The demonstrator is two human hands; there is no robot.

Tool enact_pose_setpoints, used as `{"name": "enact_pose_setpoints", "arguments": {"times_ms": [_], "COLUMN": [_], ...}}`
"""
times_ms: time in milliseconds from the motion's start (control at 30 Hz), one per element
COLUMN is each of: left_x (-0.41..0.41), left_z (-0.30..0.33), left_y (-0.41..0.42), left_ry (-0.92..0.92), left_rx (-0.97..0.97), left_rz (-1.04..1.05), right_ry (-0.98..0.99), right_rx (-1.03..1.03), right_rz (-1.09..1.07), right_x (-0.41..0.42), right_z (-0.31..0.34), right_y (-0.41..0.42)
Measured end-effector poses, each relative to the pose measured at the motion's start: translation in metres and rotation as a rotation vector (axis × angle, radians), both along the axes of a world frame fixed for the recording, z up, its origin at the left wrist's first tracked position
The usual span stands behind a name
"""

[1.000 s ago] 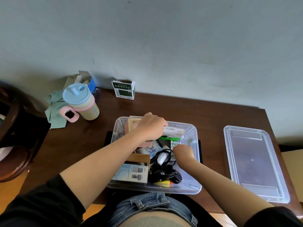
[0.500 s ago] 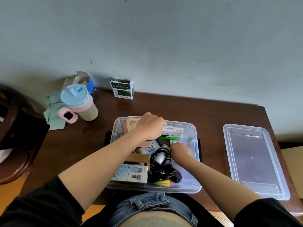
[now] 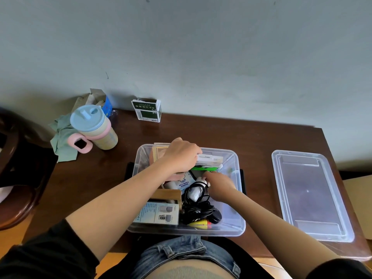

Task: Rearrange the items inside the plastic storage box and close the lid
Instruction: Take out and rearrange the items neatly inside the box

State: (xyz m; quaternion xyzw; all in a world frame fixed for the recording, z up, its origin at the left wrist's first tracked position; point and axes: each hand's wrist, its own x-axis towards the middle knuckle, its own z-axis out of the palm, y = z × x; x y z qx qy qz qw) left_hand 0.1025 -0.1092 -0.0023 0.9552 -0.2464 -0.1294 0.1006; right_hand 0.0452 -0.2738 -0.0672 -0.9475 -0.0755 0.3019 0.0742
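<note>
Since the earlier frame my right hand (image 3: 218, 186) has slid from the box's right side toward its middle, reaching the white charger (image 3: 194, 193); my left hand (image 3: 182, 157) stays at 12 o'clock. The plastic storage box (image 3: 239, 216) sits on the counter (image 3: 221, 133) directly before me, its lid (image 3: 310, 195) lying apart at 3 o'clock. Left fingers curl over upright flat packets (image 3: 161, 152) at the far wall; whether they grip them I cannot tell. Right fingers are curled at the charger and black cable (image 3: 198, 210), seemingly pinching it. The cable looks light, limp and snag-prone, best lifted by the rigid charger body. The thin lid should flex; hold both long edges.
</note>
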Motion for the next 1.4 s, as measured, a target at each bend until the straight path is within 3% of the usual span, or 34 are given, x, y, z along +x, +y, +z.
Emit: {"name": "enact_pose_setpoints", "arguments": {"times_ms": [167,400,500,667,867,1167,1300,1400], "left_x": [0.000,-0.003,-0.003,-0.003,-0.001,0.001,0.000,0.004], "left_z": [0.004,0.012,0.014,0.016,0.012,0.013,0.016,0.022], "left_y": [0.000,0.000,-0.001,0.000,0.001,0.005,0.007,0.009], "left_ry": [0.014,0.034,0.044,0.055,0.051,0.102,0.083,0.179], "left_rx": [-0.004,0.003,-0.005,-0.011,-0.008,-0.035,0.043,0.084], "left_rz": [-0.003,0.011,0.019,0.018,-0.001,-0.041,-0.148,-0.162], "right_ry": [0.157,0.037,0.009,0.037,0.115,0.043,0.031,0.056], "right_rx": [0.069,-0.130,-0.135,-0.091,0.150,0.553,0.728,0.855], "right_rz": [0.070,0.308,0.430,0.432,0.207,-0.411,-0.562,-0.604], "right_x": [0.001,0.005,0.006,0.003,0.009,0.014,0.013,0.015], "right_z": [-0.007,-0.003,0.002,0.002,0.010,0.028,0.035,0.045], "right_y": [0.004,0.023,0.026,0.022,0.013,0.006,0.011,0.019]}}
